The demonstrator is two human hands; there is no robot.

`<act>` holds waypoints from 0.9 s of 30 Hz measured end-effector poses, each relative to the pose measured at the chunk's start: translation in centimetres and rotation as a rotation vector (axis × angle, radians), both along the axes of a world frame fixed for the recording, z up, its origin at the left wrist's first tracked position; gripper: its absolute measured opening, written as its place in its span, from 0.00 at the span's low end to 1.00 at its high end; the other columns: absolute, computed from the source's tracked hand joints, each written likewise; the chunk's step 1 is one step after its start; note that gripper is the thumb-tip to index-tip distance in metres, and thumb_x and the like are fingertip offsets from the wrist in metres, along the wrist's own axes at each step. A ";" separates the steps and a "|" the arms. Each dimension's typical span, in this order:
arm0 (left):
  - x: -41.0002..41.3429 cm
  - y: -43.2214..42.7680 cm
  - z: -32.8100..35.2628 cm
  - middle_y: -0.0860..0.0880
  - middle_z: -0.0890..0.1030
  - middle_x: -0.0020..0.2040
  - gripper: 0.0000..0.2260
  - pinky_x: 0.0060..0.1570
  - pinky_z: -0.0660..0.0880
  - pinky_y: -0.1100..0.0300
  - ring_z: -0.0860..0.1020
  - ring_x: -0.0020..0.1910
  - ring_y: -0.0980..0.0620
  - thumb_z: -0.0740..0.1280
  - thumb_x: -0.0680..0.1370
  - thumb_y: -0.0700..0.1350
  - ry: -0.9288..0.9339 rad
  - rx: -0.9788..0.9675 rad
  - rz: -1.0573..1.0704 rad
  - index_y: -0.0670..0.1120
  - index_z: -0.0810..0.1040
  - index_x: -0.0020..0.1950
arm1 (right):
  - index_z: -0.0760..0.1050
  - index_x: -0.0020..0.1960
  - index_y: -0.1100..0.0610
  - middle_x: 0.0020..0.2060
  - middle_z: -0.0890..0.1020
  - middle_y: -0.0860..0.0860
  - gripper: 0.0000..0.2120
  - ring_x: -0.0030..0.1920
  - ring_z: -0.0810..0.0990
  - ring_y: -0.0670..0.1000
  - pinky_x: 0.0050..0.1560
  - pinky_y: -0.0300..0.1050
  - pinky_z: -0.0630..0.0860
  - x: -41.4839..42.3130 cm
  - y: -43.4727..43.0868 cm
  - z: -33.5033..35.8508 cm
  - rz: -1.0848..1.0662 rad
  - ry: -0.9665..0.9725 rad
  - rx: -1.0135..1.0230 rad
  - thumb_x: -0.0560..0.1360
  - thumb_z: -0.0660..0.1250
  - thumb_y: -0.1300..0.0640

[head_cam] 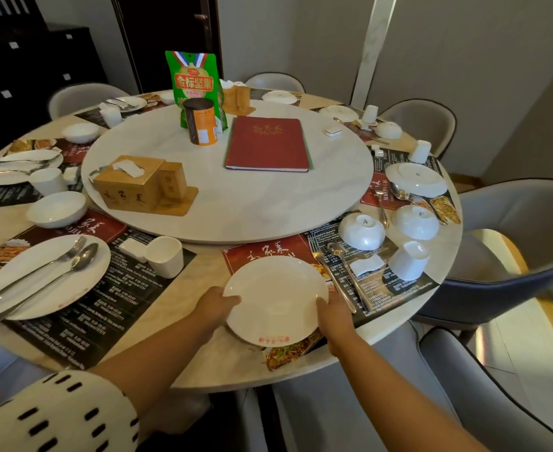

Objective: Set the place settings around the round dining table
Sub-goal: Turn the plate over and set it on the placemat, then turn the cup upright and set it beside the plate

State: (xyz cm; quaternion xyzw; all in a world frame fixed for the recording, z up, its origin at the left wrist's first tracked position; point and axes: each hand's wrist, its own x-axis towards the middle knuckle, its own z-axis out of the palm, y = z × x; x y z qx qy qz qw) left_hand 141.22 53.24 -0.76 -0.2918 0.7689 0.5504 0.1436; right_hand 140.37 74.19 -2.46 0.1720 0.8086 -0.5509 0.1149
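Observation:
A white plate (276, 298) with a red mark on its near rim lies over the printed placemat (262, 252) at the table's near edge. My left hand (218, 305) grips its left rim and my right hand (333, 313) grips its right rim. Just right of the plate lie a fork (332, 277) and a spoon (346, 272). Beyond them stand an upturned bowl (361, 230), a small white rest (366, 266) and an upturned cup (408, 260).
A set place at the left has a plate (48, 275) with cutlery, a cup (165, 256) and a bowl (56, 208). The turntable (268, 203) carries a tissue box (131, 182), red menu (267, 143), can and green bag. Grey chairs (513, 223) ring the table.

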 end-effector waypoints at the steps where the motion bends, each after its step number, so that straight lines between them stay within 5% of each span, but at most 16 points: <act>1: 0.0 0.0 0.0 0.39 0.75 0.63 0.20 0.53 0.75 0.51 0.76 0.58 0.41 0.65 0.77 0.42 0.008 -0.033 0.009 0.37 0.68 0.68 | 0.67 0.69 0.63 0.60 0.76 0.59 0.19 0.59 0.75 0.60 0.58 0.58 0.76 0.0 0.2 -0.1 0.034 -0.017 0.046 0.79 0.56 0.61; 4: -0.3 -0.1 0.3 0.40 0.72 0.66 0.22 0.55 0.75 0.51 0.74 0.61 0.41 0.65 0.77 0.43 -0.012 -0.093 -0.021 0.40 0.65 0.69 | 0.72 0.59 0.65 0.48 0.79 0.58 0.13 0.50 0.81 0.61 0.45 0.58 0.81 -0.1 0.9 -0.3 0.132 -0.047 0.124 0.78 0.61 0.59; 6: -0.5 -0.3 0.5 0.41 0.71 0.67 0.22 0.54 0.75 0.52 0.73 0.61 0.42 0.64 0.78 0.44 -0.030 -0.135 -0.074 0.40 0.64 0.70 | 0.75 0.50 0.63 0.45 0.81 0.59 0.10 0.45 0.82 0.60 0.46 0.57 0.81 -0.3 1.3 -0.2 0.215 -0.018 0.240 0.77 0.62 0.56; 9: -0.7 -0.5 0.3 0.41 0.72 0.66 0.22 0.54 0.74 0.53 0.73 0.61 0.43 0.64 0.78 0.46 -0.030 -0.246 -0.164 0.40 0.65 0.69 | 0.68 0.35 0.54 0.35 0.81 0.54 0.14 0.36 0.82 0.55 0.43 0.50 0.81 -0.7 1.8 0.0 0.327 -0.001 0.432 0.77 0.63 0.51; 13: -1.3 -1.7 -0.3 0.43 0.74 0.63 0.21 0.56 0.74 0.55 0.74 0.59 0.46 0.64 0.77 0.52 -0.021 -0.535 -0.373 0.42 0.69 0.65 | 0.69 0.36 0.55 0.28 0.74 0.48 0.17 0.25 0.74 0.46 0.28 0.38 0.71 -1.5 2.3 -0.1 0.396 -0.029 0.561 0.77 0.62 0.46; 17: -2.5 -1.9 -0.4 0.44 0.69 0.68 0.24 0.65 0.67 0.51 0.68 0.67 0.43 0.64 0.76 0.54 0.077 -0.656 -0.445 0.44 0.67 0.69 | 0.64 0.31 0.51 0.29 0.71 0.46 0.20 0.33 0.73 0.46 0.36 0.39 0.68 -1.7 2.3 0.0 0.446 -0.010 0.716 0.76 0.61 0.41; 23: -5.9 0.8 1.0 0.47 0.69 0.69 0.21 0.68 0.61 0.55 0.65 0.69 0.48 0.65 0.76 0.52 0.363 -0.553 -0.567 0.47 0.69 0.68 | 0.67 0.29 0.53 0.25 0.71 0.47 0.20 0.28 0.70 0.48 0.29 0.42 0.64 -3.4 4.9 1.7 0.134 0.192 0.610 0.78 0.61 0.47; 27: -8.1 3.5 2.3 0.47 0.70 0.66 0.18 0.65 0.64 0.58 0.68 0.66 0.49 0.66 0.77 0.49 0.486 -0.470 -0.665 0.46 0.71 0.65 | 0.74 0.41 0.59 0.36 0.77 0.53 0.09 0.37 0.75 0.53 0.36 0.43 0.69 -5.7 8.5 3.8 -0.088 0.291 0.563 0.77 0.63 0.56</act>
